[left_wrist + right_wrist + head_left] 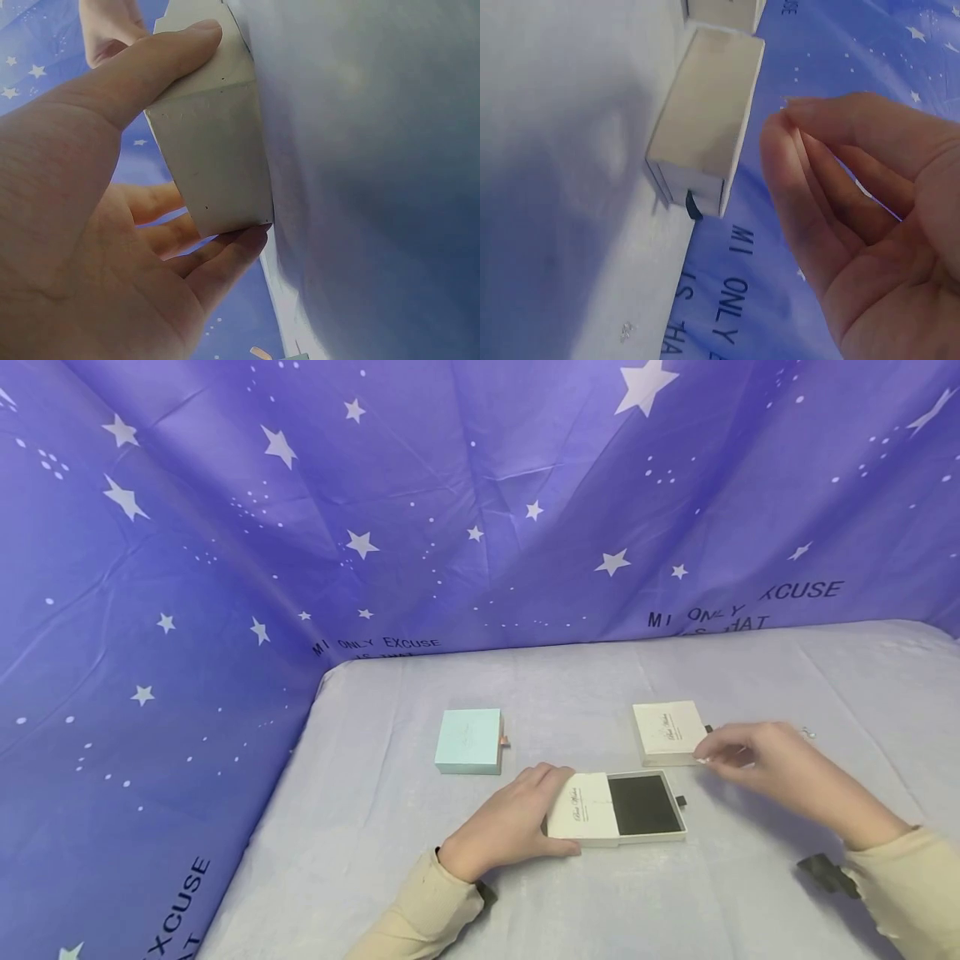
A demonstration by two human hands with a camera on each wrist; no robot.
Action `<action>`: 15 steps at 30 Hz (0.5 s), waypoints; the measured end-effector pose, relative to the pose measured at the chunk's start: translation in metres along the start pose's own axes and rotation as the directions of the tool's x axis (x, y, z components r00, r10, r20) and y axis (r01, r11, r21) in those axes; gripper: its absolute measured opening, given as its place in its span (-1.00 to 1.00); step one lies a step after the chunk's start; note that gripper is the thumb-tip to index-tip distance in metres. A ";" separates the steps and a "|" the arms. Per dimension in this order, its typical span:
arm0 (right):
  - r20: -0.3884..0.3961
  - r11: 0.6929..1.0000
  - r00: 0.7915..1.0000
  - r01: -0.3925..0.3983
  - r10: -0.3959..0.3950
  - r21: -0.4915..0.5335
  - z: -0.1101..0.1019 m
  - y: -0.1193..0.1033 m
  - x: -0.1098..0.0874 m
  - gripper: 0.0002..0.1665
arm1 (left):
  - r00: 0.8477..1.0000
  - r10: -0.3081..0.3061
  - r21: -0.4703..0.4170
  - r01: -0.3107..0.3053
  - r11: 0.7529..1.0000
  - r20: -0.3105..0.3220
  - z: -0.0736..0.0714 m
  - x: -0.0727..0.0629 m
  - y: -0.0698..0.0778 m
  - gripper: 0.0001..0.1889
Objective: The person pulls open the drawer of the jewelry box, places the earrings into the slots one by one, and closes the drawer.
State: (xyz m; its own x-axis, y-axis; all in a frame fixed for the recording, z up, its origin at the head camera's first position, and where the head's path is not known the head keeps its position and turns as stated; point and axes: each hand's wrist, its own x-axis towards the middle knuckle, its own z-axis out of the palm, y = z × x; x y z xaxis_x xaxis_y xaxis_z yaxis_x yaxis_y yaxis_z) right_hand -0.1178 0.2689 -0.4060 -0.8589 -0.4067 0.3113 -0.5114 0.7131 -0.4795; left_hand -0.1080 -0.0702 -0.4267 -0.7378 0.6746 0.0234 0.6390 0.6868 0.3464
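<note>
My left hand (517, 818) grips a white drawer box (581, 810) by its sides, thumb on the near side and fingers around the far side. Its drawer (647, 806) is pulled out to the right, showing a black lining and a dark pull tab. In the left wrist view, the thumb and fingers (225, 262) span the box's end. Thumb and forefinger of my right hand (757, 760) pinch a tiny whitish, shiny piece (702, 760), too small to identify. That hand hovers by the front right corner of a second white box (667, 727), which is closed.
A mint-green box (469, 739) with an orange-brown tab stands at the left. One small silvery item (807, 732) lies on the pale cloth beyond the right hand. Behind the table hangs a purple-blue star-patterned curtain (450, 485).
</note>
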 end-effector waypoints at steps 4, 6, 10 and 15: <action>0.055 0.999 0.998 -0.002 0.001 0.034 0.004 -0.005 0.001 -0.69 | 1.000 -0.004 -0.001 0.004 1.000 0.003 0.000 0.001 0.000 -0.10; 0.075 0.999 0.997 -0.002 -0.002 0.048 0.006 -0.008 0.002 -0.71 | 1.000 -0.005 -0.003 0.005 1.000 0.003 0.000 0.001 0.000 -0.10; 0.091 0.997 0.996 0.007 -0.013 0.075 0.011 -0.013 0.004 -0.74 | 1.000 -0.005 -0.003 0.005 1.000 0.003 -0.001 0.001 0.001 -0.10; 0.105 0.991 0.994 0.017 -0.032 0.133 0.017 -0.017 0.005 -0.78 | 1.000 -0.006 0.002 0.006 1.000 0.006 -0.002 0.001 0.001 -0.10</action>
State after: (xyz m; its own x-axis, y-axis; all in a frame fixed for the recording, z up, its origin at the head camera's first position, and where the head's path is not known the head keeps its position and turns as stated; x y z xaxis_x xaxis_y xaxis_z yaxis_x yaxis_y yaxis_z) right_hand -0.1142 0.2452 -0.4103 -0.8405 -0.4864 0.2388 -0.5253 0.6235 -0.5790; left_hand -0.1083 -0.0694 -0.4249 -0.7405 0.6718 0.0158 0.6347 0.6915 0.3449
